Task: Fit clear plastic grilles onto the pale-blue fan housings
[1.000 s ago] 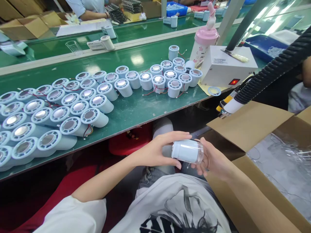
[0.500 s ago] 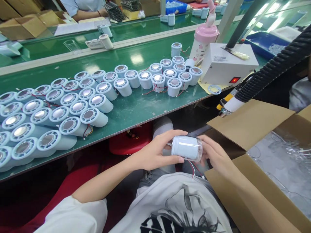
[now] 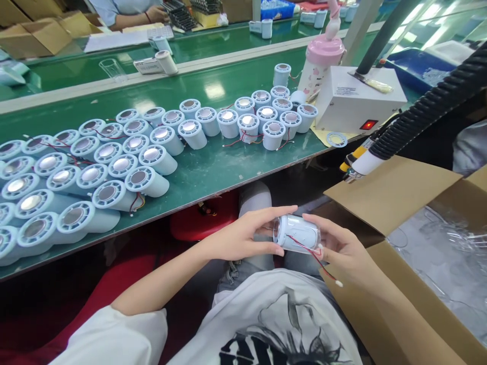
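Note:
Between both hands, above my lap, lies a light-blue cylindrical housing point(image 3: 298, 234) on its side inside a clear plastic sleeve. My left hand point(image 3: 253, 234) grips its left end, thumb below and fingers above. On the other end, my right hand point(image 3: 340, 243) is closed, thumb near the wires. Thin red and dark wires point(image 3: 318, 261) with small white plugs hang from the housing's front. Many similar light-blue housings point(image 3: 146, 181) with round metallic discs on top stand on the green bench, some with wires beside them.
An open cardboard box point(image 3: 395, 192) holding clear plastic parts stands at my right. Above it hangs a black corrugated hose point(image 3: 426, 104) with a nozzle. A white box with a red switch point(image 3: 359, 101) and a pink-lidded bottle point(image 3: 321, 56) stand on the bench. Across it, a person's arm point(image 3: 135, 20) shows.
The housing has been turned about its long axis, bringing its wires round to the front. My right hand has shifted slightly and its thumb now shows near the wires.

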